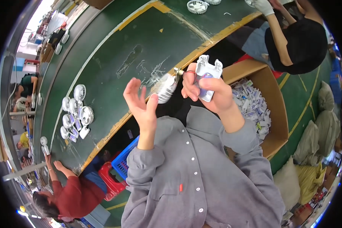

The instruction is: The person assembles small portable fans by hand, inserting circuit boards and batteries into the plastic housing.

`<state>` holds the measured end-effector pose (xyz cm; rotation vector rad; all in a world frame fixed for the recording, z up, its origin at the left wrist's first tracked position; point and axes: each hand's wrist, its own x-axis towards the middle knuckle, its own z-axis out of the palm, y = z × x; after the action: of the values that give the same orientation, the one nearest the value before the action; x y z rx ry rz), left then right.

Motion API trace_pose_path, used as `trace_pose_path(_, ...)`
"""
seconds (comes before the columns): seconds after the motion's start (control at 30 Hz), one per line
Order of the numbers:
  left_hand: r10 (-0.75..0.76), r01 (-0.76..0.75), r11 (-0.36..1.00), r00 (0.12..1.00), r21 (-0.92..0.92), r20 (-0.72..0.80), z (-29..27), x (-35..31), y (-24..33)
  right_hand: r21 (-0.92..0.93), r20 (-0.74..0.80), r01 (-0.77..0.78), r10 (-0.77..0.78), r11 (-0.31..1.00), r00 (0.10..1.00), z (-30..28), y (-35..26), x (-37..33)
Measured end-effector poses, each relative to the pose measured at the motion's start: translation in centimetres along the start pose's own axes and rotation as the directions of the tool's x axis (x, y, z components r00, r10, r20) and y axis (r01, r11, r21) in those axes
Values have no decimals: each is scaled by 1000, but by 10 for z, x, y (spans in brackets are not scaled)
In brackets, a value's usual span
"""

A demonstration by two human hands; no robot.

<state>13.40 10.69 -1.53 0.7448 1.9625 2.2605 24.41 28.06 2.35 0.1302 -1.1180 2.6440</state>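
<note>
While the right hand [221, 94] grips a white fan-handle shell [208, 69] near the surface [102, 76], the left hand [142, 108] spreads loosely by a ribbed fan head [166, 89] | step: assembly, apparently | next: likely steadying the motor [178, 71]

- A case [208, 71] is in the right hand [219, 95].
- Fans [73, 106] sit on the surface [106, 64], to the left.
- Small parts [253, 106] fill the box [276, 98] on the right.
</note>
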Motion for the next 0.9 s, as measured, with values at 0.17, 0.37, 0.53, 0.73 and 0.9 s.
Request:
trace_pose_path(0.17, 262, -372, 916, 840, 151, 475, 26, 21, 57, 168, 110, -31, 13, 985, 994, -1, 13, -3)
trace_pose_path(0.37, 202, -277, 955, 872, 109, 446, 22, 1, 53, -29, -102, -248, 244, 968, 964, -33, 21, -33)
trace_pose_path(0.53, 358, -516, 809, 813, 283, 459, 7, 4, 36, -233, 69, -420, 445, 877, 893, -10, 27, 2)
trace_pose_path(0.73, 285, -414, 891, 829, 185, 480, 2, 26, 23, -167, -99, -451, 440, 877, 893, -21, 29, 9)
trace_pose_path(0.9, 61, -119, 983, 928, 138, 368, -4, 19, 23, -81, -241, -602, 571, 794, 785, 0, 18, 13)
